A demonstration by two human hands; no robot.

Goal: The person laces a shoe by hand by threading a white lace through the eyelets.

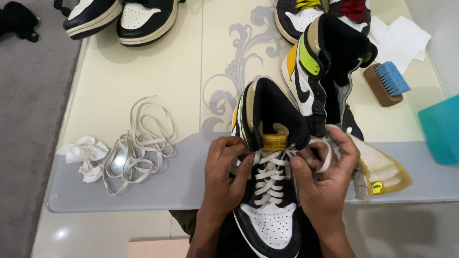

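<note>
Holding position at the near edge of the surface point(143, 71): one high-top sneaker point(270, 157), black, white and yellow, toe toward the wearer, collar pointing away, tongue tab yellow.

Left hand point(224, 179): placed against the sneaker's left side by the upper eyelets; thumb and fingers pinched together on the white lace point(270, 174) near the top rows.

Right hand point(325, 184): on the sneaker's right side; thumb and forefinger closed on the loose lace end, which loops over the fingers. Grip of both hands clamped on lace, not spread.

Lacing: white, crossed in several rows up the throat, ending just below the yellow tab.

Second high-top sneaker point(325, 62): same colours, lying tilted just behind and right of the first, unlaced, collar open. An insole point(387, 169), off-white with yellow edge, lies beside the right hand, touching the second sneaker's base.

Loose laces point(141, 145): cream, heaped in loops, left of the hands, well apart from the sneaker.

Crumpled tissue point(86, 155): white, just beside the loose laces, at the left edge.

Brush point(385, 83): wooden block, blue bristles, right of the second sneaker.

White paper sheets point(401, 36): far right corner.

Teal container point(442, 129): right edge, partly out of frame.

Black-and-white low sneakers point(124, 16): pair, far left corner.

Further shoes point(299, 14): far edge, partly cropped.
</note>
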